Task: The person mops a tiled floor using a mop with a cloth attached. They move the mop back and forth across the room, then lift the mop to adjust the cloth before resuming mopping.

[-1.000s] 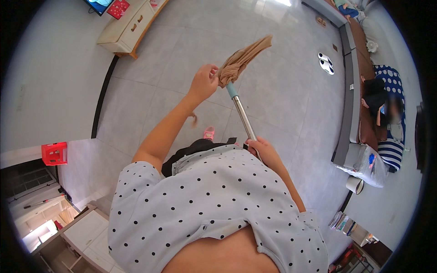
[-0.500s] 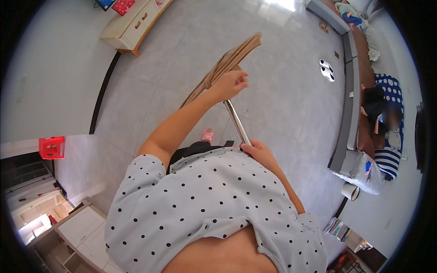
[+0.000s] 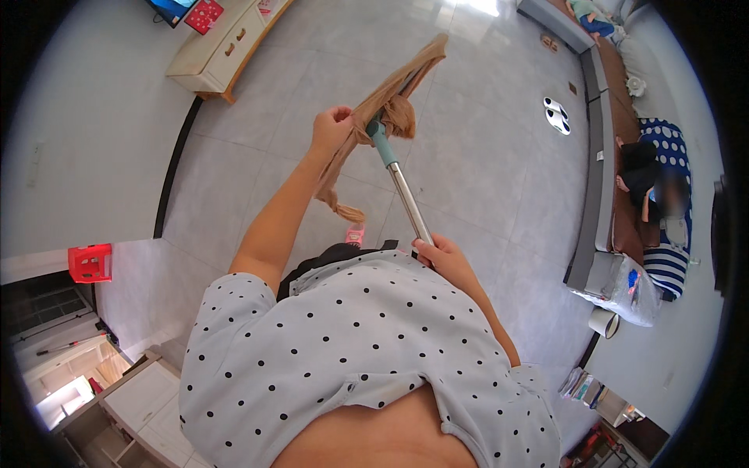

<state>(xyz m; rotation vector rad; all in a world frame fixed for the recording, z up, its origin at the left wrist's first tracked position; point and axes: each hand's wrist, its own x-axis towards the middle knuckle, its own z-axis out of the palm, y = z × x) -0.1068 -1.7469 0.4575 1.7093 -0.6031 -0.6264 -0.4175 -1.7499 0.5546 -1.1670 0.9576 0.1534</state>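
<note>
A metal pole with a pale green end joint slants up from my waist; it looks like a mop handle. Tan stocking-like fabric is wrapped and knotted along the long head at its far end, hiding the head itself. One loose tail of the fabric dangles toward my feet. My left hand is closed at the left edge of the fabric, fingertips pinching it beside the knot. Lower down, my right hand is wrapped round the pole near my waist.
Grey tiled floor lies below, with a pink shoe under the fabric. A cream cabinet stands far left, a red stool at left. Along the right runs a sofa with two people on it; white slippers lie before it.
My left hand has moved left, from over the pole's top to the fabric's left edge. The green joint, a bunched lump and the dangling tail now show. My right hand stays on the pole.
</note>
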